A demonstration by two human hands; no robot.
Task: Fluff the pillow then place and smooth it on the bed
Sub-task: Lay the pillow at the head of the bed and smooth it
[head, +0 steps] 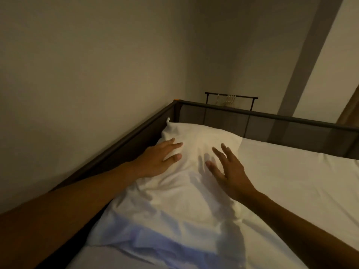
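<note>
White sheeting covered the bed [291, 191], which sat inside a dark metal frame [272, 116] pushed against a beige wall [87, 65]. The white pillow [190, 171] lay lengthwise along the bed's left side, its far corner up by the frame's corner. The left hand [155, 162] rested flat on the pillow's left edge, fingers spread, gripping nothing. The right hand [231, 171] was over the pillow's middle, fingers splayed apart; whether it touched could not be told. A clothes rail [231, 96] stood behind the frame.
</note>
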